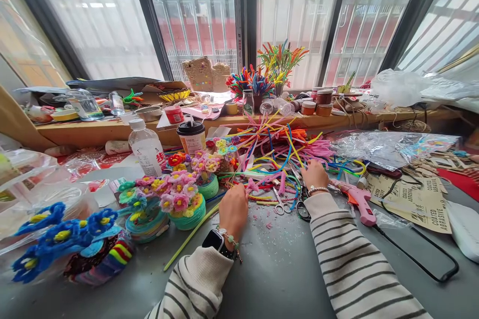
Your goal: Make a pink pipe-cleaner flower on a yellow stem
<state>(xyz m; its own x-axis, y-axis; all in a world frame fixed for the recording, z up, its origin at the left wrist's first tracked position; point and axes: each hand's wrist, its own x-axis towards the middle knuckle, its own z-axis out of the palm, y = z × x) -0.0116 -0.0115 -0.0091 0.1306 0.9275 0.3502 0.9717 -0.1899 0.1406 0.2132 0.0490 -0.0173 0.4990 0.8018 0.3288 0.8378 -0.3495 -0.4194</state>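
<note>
My left hand (234, 211) is closed beside the loose pipe cleaners, its fingertips around a pink pipe-cleaner flower (253, 186). Farther right, my right hand (315, 176) reaches into the pile of pipe cleaners (279, 147) with its fingers bent together. A yellow pipe cleaner (295, 152) runs down to those fingertips; whether they grip it is hidden. Small scissors (281, 205) lie between the hands, and black-handled scissors (303, 210) rest just below my right hand. A pale green pipe cleaner (192, 237) stretches along the table left of my left hand.
Pink pipe-cleaner flowers (181, 192) and blue ones (62, 236) stand in wrapped pots at left, near a water bottle (145, 147) and a lidded cup (191, 137). A pink glue gun (361, 202) with a black cord lies right, beside sandpaper sheets (411, 199).
</note>
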